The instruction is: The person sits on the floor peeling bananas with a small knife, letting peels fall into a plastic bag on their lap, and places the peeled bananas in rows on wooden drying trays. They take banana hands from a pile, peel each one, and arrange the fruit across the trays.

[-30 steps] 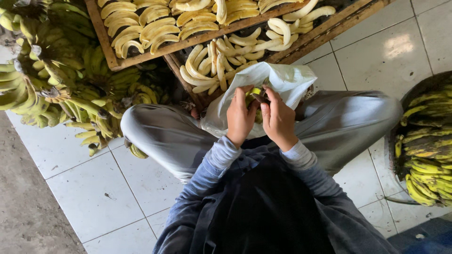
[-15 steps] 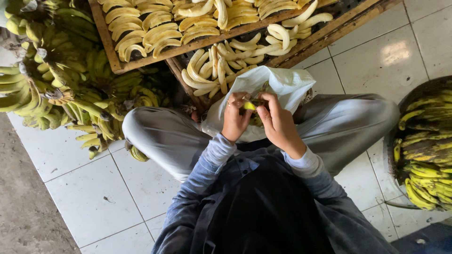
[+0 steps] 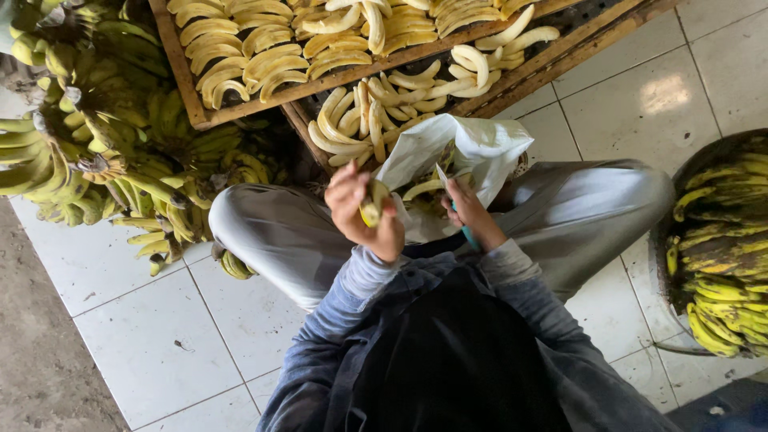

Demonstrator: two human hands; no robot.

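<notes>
Gripping a partly peeled banana (image 3: 373,204) at frame centre, left hand (image 3: 364,212) closed around it. Right hand (image 3: 468,212) wrapped on a teal-handled knife (image 3: 466,232) over the white bag (image 3: 460,156). Risk: blade slipping toward fingers; banana dropping.

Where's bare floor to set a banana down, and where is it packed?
Free: white tile left of the left knee, below the green bunches; tile between the crate and the basket. Packed: the lap, with the bag, left hand holding a banana, and right hand.
</notes>
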